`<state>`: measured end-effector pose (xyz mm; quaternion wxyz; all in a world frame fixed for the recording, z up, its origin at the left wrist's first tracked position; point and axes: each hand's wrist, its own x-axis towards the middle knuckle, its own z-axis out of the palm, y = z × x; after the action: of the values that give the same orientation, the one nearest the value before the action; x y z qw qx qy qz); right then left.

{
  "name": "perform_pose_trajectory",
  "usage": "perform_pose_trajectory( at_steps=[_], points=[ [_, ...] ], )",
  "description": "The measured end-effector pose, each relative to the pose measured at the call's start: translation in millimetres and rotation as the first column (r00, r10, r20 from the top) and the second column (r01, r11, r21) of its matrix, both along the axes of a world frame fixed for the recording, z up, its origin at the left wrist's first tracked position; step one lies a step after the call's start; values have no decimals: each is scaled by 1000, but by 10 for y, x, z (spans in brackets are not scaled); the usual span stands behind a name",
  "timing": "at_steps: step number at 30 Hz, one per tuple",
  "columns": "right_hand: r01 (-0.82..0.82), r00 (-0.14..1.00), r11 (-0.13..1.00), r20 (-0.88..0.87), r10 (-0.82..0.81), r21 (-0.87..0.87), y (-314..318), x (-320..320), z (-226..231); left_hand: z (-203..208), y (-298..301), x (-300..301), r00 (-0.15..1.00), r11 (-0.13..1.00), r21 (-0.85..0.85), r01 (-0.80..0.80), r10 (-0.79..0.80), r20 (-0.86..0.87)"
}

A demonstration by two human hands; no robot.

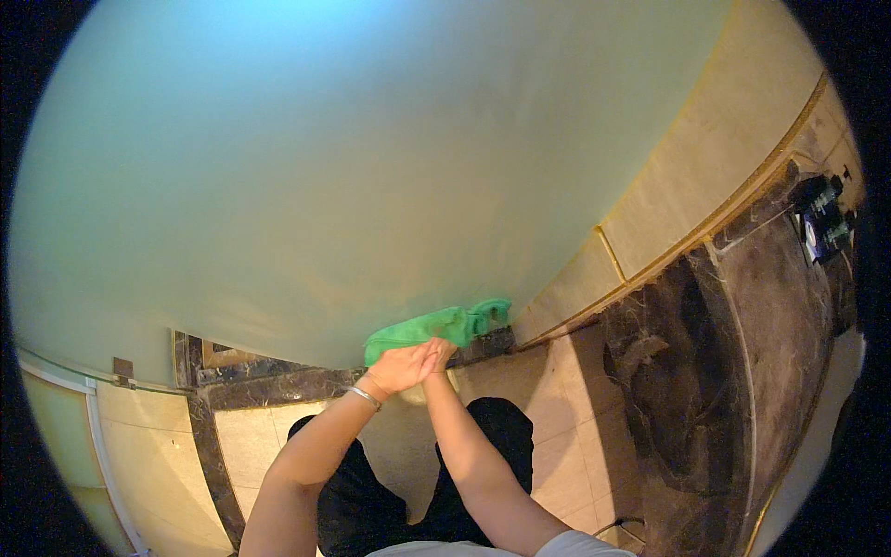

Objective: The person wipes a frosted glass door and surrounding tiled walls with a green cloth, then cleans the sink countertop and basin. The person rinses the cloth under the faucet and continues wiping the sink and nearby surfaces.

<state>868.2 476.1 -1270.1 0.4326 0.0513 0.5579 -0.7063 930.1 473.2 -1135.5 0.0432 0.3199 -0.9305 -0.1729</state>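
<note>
A green cloth point(422, 332) lies against the lower part of a large frosted glass panel point(371, 186), stretched sideways, with its right end bunched and reflected in the glass. My left hand point(401, 368) is closed at the cloth's lower edge, a silver bracelet around its wrist. Right beside it, touching it, my right hand point(439, 356) is also closed on the cloth. Both hands meet at their fingers, so some fingertips are hidden.
Dark marble trim point(269, 390) runs along the glass's foot. Beige tiled wall point(687, 186) and a dark marble surface point(687, 371) stand at the right, with black and blue items point(821, 223) on it. A metal hinge point(122, 368) is at the left.
</note>
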Motion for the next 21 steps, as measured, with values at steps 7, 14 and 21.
perform_pose_trajectory(
  at_steps=[7,14,21],
  points=[
    [17,1000,999,-25,-18,-29,-21,19,102,176,-132,-80,980,980,-68,186,-189,-57],
    [60,998,996,-30,-62,-63,-139,279,197,844,-142,0,984,819,-565,-104,3,-177],
    [113,882,988,-446,-150,-109,61,643,658,29,-23,561,981,987,-100,124,-136,-135]
  ],
)
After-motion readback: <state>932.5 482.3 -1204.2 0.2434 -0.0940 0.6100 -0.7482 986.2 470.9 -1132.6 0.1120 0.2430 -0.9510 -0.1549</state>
